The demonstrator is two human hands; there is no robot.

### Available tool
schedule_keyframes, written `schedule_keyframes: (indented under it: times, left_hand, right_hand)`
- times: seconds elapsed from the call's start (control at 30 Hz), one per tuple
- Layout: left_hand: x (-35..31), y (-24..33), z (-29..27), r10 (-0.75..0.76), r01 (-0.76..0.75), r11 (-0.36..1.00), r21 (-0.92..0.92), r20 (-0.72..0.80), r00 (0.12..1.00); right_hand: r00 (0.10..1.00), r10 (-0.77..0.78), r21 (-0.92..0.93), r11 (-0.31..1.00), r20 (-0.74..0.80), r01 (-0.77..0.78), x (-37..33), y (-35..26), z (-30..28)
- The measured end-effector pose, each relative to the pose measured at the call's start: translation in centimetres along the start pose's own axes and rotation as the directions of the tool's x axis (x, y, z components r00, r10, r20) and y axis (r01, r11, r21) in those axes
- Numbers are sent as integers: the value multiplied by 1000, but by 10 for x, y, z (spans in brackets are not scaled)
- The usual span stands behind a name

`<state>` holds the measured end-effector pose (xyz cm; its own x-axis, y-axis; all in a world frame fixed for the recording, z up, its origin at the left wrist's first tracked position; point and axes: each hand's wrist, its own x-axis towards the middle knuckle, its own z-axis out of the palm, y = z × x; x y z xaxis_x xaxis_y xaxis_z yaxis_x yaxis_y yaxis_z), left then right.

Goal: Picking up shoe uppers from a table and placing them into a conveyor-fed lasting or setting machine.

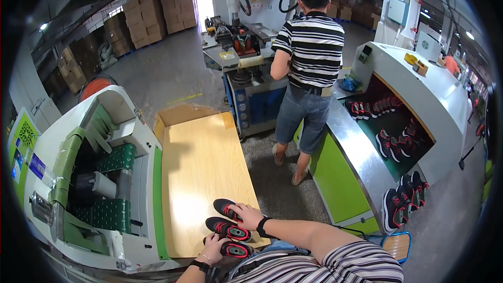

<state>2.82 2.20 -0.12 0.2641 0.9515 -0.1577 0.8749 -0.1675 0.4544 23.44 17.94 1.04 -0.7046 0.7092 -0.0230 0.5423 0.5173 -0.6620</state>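
Striped sleeve (361,262) sits closest; right hand (248,216) grips far shoe (223,208), left hand (212,247) near shoe (236,250), middle shoe (226,228) sideways between.

"What is the left hand (213,247) doing?"
"It is touching the nearest black-and-red shoe (236,250), while the right hand (249,217) is touching the farthest shoe (222,206) of three."
"And beyond?"
"A co-worker (316,52) is standing before a machine (254,102)."

Free passage forward over tabletop (201,160); 3 shoes (224,227) obstruct near end; machine (110,212) blocks left.
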Motion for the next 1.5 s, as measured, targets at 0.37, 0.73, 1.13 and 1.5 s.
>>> schedule_keyframes:
  times: [0.37,0.73,1.13,1.5]
  left_hand:
    - [-10,-9,3,-200,199,980,-30,-40,979]
    - [-7,-22,23,-312,306,949,-81,-72,947]
    - [-13,-17,24,-320,317,947,-47,-86,944]
    - [-4,1,-8,-353,355,933,-56,32,935]
  right_hand:
    - [997,45,153,988,-57,-35,-12,5,3]
    - [997,22,133,991,-72,-12,-8,8,1]
    - [999,15,134,991,-51,-8,-11,8,3]
    - [991,135,206,970,-18,-128,-4,19,-8]
